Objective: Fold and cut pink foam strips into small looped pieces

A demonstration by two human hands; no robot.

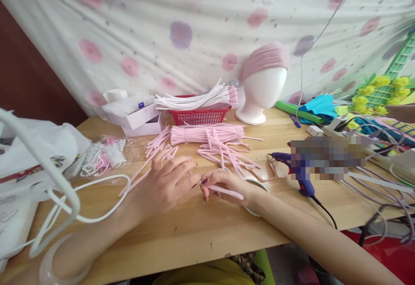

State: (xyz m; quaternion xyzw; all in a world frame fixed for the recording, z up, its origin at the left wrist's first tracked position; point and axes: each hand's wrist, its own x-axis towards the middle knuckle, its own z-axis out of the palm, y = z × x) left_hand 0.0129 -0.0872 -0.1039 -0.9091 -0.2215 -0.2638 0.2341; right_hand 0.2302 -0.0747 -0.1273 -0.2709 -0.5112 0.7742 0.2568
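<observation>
My right hand (225, 185) is closed in a pinch on a pink pipe cleaner (227, 191), whose free end points right across the fingers. From the left, my left hand (170, 181) reaches over with its back up. Its lower fingertips meet the other end of the pipe cleaner beside my right fingertips, while the upper fingers are loosely bent. Where the fingertips meet, the pipe cleaner's end is mostly hidden. Just beyond the hands lie loose pink pipe cleaners (227, 155) and a tied pink bundle (207, 134). Partly under my right wrist is a round roll or dish rim (256, 210).
Behind the bundle stands a red basket (199, 116) of white and pink pipe cleaners. A foam head (264, 88) wears a pink band. On the right lies a blue glue gun (303, 172) with cables. Bagged beads (103, 157), boxes (139, 118) and a white looped cord (97, 220) occupy the left.
</observation>
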